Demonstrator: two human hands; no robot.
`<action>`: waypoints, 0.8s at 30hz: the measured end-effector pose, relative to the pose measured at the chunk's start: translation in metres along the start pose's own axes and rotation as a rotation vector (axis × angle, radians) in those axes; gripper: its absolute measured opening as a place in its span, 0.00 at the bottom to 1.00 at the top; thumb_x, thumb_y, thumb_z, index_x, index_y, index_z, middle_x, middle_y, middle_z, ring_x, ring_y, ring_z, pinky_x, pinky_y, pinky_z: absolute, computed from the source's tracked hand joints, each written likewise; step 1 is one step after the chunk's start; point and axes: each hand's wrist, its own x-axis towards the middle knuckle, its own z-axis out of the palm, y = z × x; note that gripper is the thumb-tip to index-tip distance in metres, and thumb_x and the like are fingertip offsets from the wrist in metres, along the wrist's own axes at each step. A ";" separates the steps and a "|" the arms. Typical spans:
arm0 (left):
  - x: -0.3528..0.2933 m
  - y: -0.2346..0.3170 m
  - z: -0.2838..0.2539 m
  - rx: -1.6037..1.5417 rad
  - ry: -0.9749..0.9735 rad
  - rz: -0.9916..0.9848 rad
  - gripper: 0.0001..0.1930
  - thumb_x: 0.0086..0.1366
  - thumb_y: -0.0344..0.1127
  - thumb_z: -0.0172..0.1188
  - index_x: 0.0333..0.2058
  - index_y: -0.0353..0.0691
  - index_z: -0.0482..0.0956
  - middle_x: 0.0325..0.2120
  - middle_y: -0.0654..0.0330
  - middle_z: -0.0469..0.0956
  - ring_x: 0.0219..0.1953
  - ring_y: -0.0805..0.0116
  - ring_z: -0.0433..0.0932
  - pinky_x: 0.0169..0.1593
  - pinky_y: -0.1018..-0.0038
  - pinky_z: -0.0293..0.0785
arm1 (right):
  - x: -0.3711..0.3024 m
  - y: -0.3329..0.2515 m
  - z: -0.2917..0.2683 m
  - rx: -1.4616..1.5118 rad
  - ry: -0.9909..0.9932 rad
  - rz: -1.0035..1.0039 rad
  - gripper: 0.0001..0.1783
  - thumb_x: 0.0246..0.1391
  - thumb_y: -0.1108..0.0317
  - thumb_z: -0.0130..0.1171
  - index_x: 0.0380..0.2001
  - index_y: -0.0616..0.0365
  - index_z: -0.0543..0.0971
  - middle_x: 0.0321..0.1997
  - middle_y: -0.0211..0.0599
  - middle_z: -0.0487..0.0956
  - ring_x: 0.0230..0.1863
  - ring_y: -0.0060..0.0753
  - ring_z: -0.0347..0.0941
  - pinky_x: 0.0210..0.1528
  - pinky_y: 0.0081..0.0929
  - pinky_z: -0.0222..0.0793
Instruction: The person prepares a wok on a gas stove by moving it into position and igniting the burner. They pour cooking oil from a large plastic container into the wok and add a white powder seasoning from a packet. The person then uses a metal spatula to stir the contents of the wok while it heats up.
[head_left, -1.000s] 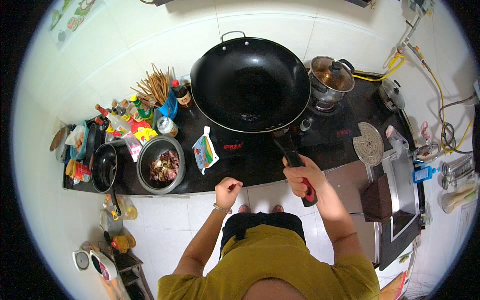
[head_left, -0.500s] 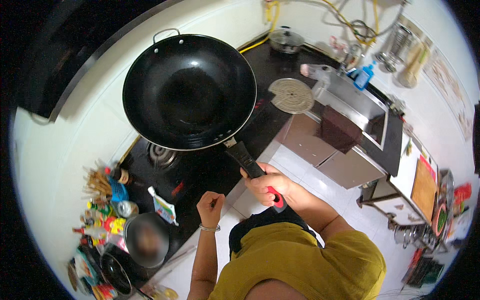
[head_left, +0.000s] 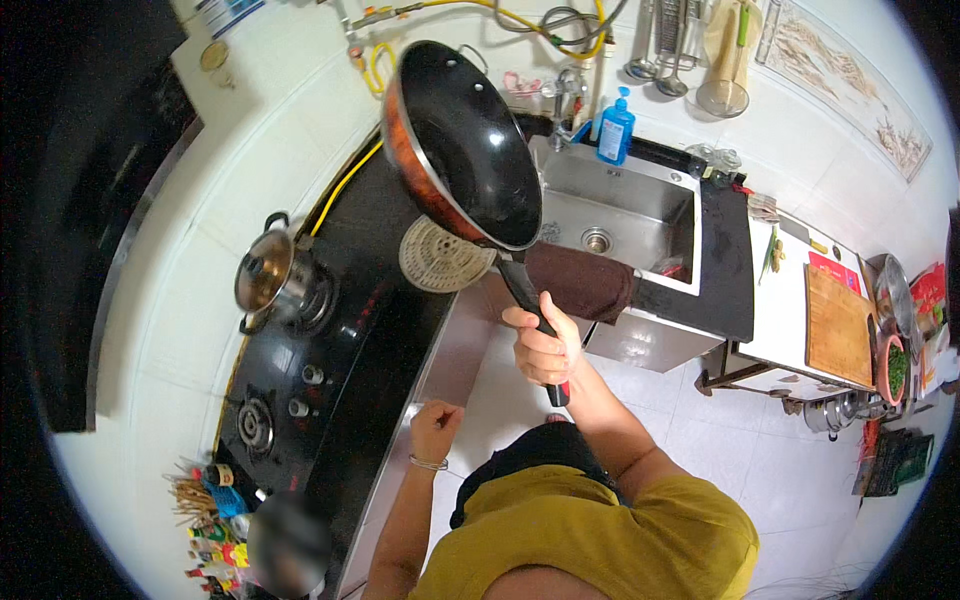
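My right hand (head_left: 552,345) is wrapped round the black handle of a wok (head_left: 475,150). The wok is held up in the air and tilted, its black inside toward the right and its orange-red outer wall toward the left. Behind and below it, a round perforated steamer plate (head_left: 440,258) lies on the counter, partly covered by the wok. Beside the counter's front edge, my left hand (head_left: 436,430) is closed in a loose fist, apart from the wok; nothing shows in it. The steel sink (head_left: 615,190) lies to the wok's right, with a brown cloth (head_left: 580,285) over its front edge.
A lidded steel pot (head_left: 285,275) stands on the far burner of the black stove (head_left: 335,345); the near burner (head_left: 255,425) is bare. Bottles and chopsticks (head_left: 190,495) crowd the lower left. A blue soap bottle (head_left: 615,130) stands behind the sink. At right, a cutting board (head_left: 838,325) lies on a table.
My view has turned right toward the sink. The wok has swung from over the stove toward the sink and tipped on its side, still in my right hand. The left hand stays closed.
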 end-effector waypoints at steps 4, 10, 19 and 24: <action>0.038 0.035 0.036 0.076 -0.074 -0.010 0.05 0.49 0.26 0.62 0.21 0.35 0.75 0.17 0.59 0.72 0.18 0.72 0.69 0.23 0.78 0.65 | 0.000 -0.066 0.005 0.127 -0.212 0.011 0.19 0.60 0.50 0.38 0.25 0.52 0.59 0.07 0.25 0.58 0.04 0.19 0.53 0.06 0.19 0.54; 0.071 0.042 0.066 0.072 -0.117 -0.038 0.04 0.49 0.26 0.62 0.22 0.34 0.75 0.17 0.59 0.71 0.19 0.71 0.69 0.24 0.77 0.65 | 0.014 -0.122 0.007 0.151 -0.387 0.014 0.18 0.60 0.57 0.41 0.18 0.53 0.61 0.06 0.22 0.59 0.05 0.16 0.54 0.09 0.16 0.56; 0.170 0.090 0.072 -0.354 -0.161 -0.309 0.05 0.54 0.26 0.56 0.30 0.35 0.77 0.32 0.60 0.77 0.32 0.74 0.74 0.37 0.80 0.69 | 0.026 -0.136 0.004 0.237 -0.539 0.009 0.18 0.58 0.63 0.45 0.15 0.53 0.60 0.06 0.22 0.60 0.05 0.15 0.55 0.09 0.15 0.57; 0.277 0.151 0.109 -1.196 -0.768 -0.336 0.07 0.60 0.32 0.49 0.31 0.32 0.71 0.47 0.49 0.71 0.47 0.65 0.71 0.52 0.69 0.66 | 0.057 -0.111 0.005 0.504 -0.916 0.044 0.20 0.57 0.69 0.46 0.12 0.53 0.56 0.06 0.25 0.58 0.06 0.18 0.54 0.10 0.17 0.54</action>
